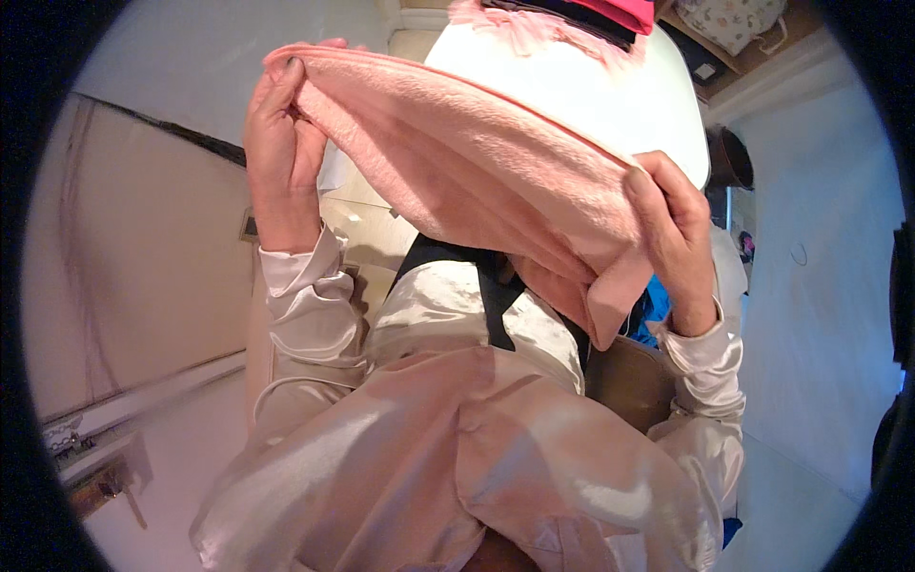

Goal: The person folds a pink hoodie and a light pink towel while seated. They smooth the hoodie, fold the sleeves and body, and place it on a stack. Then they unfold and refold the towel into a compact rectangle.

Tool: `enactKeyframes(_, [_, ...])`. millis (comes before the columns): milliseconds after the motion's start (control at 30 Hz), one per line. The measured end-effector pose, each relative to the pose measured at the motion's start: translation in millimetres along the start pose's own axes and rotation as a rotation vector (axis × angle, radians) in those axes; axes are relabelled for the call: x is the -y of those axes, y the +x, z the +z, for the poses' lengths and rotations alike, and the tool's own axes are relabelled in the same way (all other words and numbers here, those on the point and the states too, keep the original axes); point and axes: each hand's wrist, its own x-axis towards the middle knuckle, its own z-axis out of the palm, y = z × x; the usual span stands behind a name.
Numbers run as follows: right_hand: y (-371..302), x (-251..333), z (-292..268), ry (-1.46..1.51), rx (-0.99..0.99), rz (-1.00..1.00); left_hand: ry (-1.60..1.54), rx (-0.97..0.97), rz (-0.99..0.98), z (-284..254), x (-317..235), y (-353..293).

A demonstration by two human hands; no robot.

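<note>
A pink fleecy cloth (477, 153) is stretched in the air between my two hands, its kind of garment or towel not plain from here. My left hand (286, 143) pinches its upper left corner, thumb on the near side. At the other end my right hand (672, 214) grips the edge, fingers curled over it. From there a loose flap of the cloth droops toward my lap. Its upper edge slants down from left to right.
Beyond the cloth stands a white table (581, 95), brightly lit. On its far side lies a stack of folded cloths (591, 21), pink and dark. A brown chair (629, 381) is beside my right arm, with blue fabric (653, 310) near it. A dark bin (732, 157) stands right of the table.
</note>
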Motion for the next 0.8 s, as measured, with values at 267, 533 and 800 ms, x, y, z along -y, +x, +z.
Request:
enactKeyframes(267, [34.5, 6.3, 59.7, -0.094, 0.029, -0.229, 0.399, 0.419, -0.072, 42.6, 5.7, -23.4])
enactKeyframes(533, [42.6, 13.3, 57.8, -0.086, 0.081, -0.146, 0.599, 0.573, -0.358, 69.8, 22.4, -44.6])
enactKeyframes(800, [20.7, -17.3, 52.0, -0.236, 0.061, -0.33, 0.649, 0.538, -0.401, 50.5, 22.9, -51.7])
